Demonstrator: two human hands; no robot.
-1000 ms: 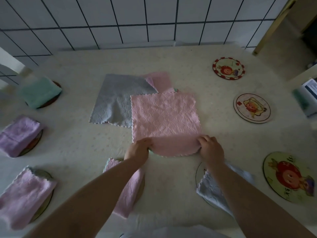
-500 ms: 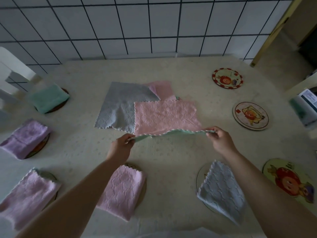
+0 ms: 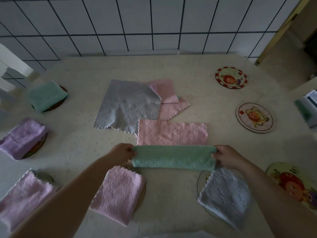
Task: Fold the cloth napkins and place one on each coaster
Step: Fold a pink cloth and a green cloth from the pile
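A: Where is the green napkin [image 3: 173,158] sitting?

B: At the table's [image 3: 171,69] 6 o'clock side, folded over; the left hand [image 3: 122,154] and right hand [image 3: 226,156] are each pinching one end.

A: And the surroundings?

B: A cream patterned cover is lying over the table, and a white tiled wall [image 3: 137,23] is standing at 12 o'clock. The cartoon coasters [image 3: 254,117] at 3 o'clock are showing no legible writing.

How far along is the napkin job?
Done: five coasters carry folded napkins, e.g. the green one far left. In hand: left hand and right hand each grip an end of the green napkin. Left: three bare coasters on the right, unfolded grey napkin and pink ones.
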